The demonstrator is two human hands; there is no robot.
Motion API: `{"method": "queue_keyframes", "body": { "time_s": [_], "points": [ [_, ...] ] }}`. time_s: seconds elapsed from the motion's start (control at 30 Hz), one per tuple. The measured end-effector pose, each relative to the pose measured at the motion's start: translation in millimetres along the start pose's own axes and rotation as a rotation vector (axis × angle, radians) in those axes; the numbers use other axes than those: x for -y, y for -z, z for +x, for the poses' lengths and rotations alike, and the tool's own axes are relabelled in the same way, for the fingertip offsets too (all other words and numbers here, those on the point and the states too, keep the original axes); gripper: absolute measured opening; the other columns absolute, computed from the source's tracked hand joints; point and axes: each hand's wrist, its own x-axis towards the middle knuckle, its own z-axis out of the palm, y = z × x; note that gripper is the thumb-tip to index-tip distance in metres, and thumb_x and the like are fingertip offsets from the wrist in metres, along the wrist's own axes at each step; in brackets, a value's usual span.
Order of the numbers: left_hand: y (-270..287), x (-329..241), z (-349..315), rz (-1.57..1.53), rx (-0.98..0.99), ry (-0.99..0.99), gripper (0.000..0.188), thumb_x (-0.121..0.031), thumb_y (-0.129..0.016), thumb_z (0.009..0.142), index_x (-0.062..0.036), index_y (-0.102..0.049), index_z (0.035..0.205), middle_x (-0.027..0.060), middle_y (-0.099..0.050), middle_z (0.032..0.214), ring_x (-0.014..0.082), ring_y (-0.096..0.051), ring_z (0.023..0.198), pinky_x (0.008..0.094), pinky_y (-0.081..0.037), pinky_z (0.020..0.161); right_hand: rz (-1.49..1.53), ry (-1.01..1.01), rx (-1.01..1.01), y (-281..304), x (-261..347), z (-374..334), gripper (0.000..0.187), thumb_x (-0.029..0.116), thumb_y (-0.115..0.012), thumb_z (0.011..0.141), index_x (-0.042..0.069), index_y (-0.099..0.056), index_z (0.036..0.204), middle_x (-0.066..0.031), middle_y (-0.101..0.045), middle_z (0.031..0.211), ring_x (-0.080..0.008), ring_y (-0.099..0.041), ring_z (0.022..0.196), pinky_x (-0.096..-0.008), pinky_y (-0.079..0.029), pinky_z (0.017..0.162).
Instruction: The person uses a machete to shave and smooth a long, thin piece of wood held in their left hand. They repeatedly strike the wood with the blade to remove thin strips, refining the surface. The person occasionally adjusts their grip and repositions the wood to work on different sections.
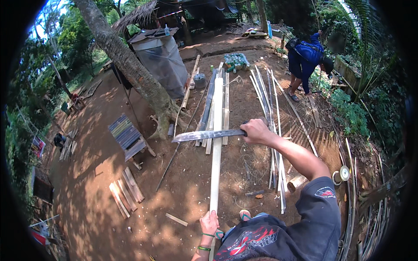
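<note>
My right hand [255,131] is closed round the handle of a machete [209,135], whose long blade points left. The blade lies across a long pale bamboo strip [216,174]; whether it touches the strip I cannot tell. Lower down, my left hand [209,224] grips the near end of that strip, which runs away from me over the dirt ground. Beyond the blade, more split bamboo lengths and a dark pole [208,102] lie beside the strip.
Long thin strips [278,174] lie on the right, near a spool [344,173]. A slatted bamboo seat [126,132] stands left by a leaning tree trunk [119,52]. Short boards [126,191] lie on the ground at left. A person in blue [309,56] bends down at the far right.
</note>
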Motion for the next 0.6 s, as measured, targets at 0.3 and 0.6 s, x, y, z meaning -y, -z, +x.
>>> {"method": "queue_keyframes", "body": {
  "time_s": [0.3, 0.6],
  "points": [
    [9, 15, -12, -0.041, -0.053, -0.064, 0.045, -0.031, -0.051, 0.103, -0.0006, -0.059, 0.072, 0.0038, -0.054, 0.049, 0.01, -0.055, 0.045, 0.0283, -0.045, 0.043, 0.049, -0.801, -0.329, 39, -165, 31, 0.036, 0.03, -0.063, 0.077, -0.001, -0.071, 0.095, -0.0258, -0.071, 0.095, -0.04, -0.068, 0.093, -0.0479, -0.054, 0.084],
    [-3, 10, 4, -0.109, -0.046, 0.054, 0.041, -0.03, -0.053, 0.103, -0.0002, -0.06, 0.075, 0.0032, -0.055, 0.052, 0.0091, -0.055, 0.046, 0.0266, -0.046, 0.045, 0.397, -0.412, -0.193, -41, 19, -77, 0.029, 0.026, -0.067, 0.082, 0.003, -0.06, 0.065, -0.0187, -0.059, 0.058, -0.0385, -0.061, 0.055, -0.0469, -0.045, 0.054]
  ]
}}
